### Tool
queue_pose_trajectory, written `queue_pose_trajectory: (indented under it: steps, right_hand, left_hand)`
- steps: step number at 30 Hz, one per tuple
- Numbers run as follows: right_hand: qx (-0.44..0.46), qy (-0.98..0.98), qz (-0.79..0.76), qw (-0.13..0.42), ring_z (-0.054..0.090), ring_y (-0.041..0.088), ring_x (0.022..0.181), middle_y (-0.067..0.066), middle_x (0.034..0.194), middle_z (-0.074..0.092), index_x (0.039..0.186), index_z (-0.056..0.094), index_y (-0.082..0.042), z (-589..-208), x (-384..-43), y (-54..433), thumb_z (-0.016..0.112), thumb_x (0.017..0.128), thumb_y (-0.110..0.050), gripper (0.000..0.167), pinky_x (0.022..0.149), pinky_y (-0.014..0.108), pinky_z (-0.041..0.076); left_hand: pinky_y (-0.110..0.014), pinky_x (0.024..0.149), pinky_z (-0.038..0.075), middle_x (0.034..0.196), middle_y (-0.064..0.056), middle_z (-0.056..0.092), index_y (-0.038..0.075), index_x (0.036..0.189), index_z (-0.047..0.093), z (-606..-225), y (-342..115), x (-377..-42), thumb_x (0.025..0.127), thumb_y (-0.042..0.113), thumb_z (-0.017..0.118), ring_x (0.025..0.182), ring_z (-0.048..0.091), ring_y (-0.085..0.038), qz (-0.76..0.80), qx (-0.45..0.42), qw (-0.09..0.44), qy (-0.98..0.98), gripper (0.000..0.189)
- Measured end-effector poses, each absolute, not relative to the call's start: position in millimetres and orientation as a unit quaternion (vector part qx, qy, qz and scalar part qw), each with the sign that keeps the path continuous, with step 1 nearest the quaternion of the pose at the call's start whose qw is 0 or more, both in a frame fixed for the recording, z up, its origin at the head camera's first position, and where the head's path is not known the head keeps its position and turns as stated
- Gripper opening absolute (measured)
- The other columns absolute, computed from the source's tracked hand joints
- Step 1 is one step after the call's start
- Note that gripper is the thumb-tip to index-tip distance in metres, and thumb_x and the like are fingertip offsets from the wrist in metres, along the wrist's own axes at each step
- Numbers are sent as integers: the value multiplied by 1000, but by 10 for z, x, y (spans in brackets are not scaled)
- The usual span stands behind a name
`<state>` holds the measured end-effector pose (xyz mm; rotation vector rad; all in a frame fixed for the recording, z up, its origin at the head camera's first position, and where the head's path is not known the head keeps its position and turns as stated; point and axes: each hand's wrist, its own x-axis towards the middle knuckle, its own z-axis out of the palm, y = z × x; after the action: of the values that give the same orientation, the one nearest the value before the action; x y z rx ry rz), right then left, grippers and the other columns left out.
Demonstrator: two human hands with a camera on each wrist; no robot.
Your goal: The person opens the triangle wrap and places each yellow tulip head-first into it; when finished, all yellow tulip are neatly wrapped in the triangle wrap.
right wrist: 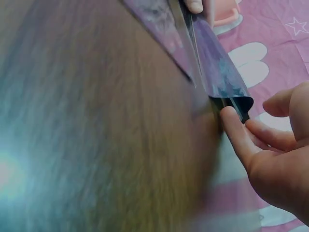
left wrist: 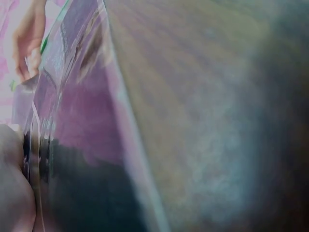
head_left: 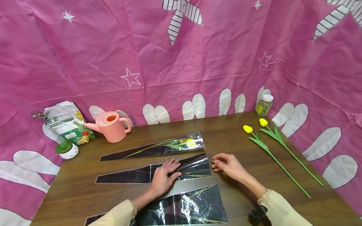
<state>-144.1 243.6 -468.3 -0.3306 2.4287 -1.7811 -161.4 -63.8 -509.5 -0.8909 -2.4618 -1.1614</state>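
My left hand (head_left: 163, 177) rests spread on the middle black flower sleeve (head_left: 124, 176), its fingers fairly straight across the glossy film. Just past that sleeve's wide right end, my right hand (head_left: 230, 166) hovers with loosely bent fingers and nothing visible between them. The right wrist view shows the sleeve's mouth (right wrist: 246, 103) gaping a little, close to the right fingertips; whether they touch it I cannot tell. Behind lies another sleeve (head_left: 141, 151) with a yellow tulip (head_left: 190, 142) inside. A third, wider sleeve (head_left: 198, 204) lies in front, partly covered by the left forearm.
Two loose yellow tulips (head_left: 269, 150) (head_left: 288, 147) lie on the table's right side. At the back left stand a pink watering can (head_left: 114, 130), a printed bag (head_left: 66, 121) and a small potted plant (head_left: 69, 152). A white-lidded jar (head_left: 263, 106) stands at the back right.
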Motion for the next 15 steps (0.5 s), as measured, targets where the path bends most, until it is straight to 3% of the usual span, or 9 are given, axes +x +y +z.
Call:
queue_pose_trajectory:
  steps: [9,15]
  right_hand:
    - [-89,762,-630,121,70,33,96,26,113,65,127,51,19,-4645,-1489,2342,60,100,-10,41,85,39,57]
    - [-75,753,-637,146,67,27,91,20,110,66,127,54,17,-4651,-1520,2310,62,98,-9,39,80,34,58]
  left_hand:
    - [-53,104,41,123,-17,67,-4,121,70,-5082,-654,-1609,81,7,81,121,59,-35,-404,-306,145,-849,42]
    - [-52,105,40,121,-16,68,-4,120,71,-5099,-659,-1606,82,7,80,122,59,-35,-399,-312,143,-850,40]
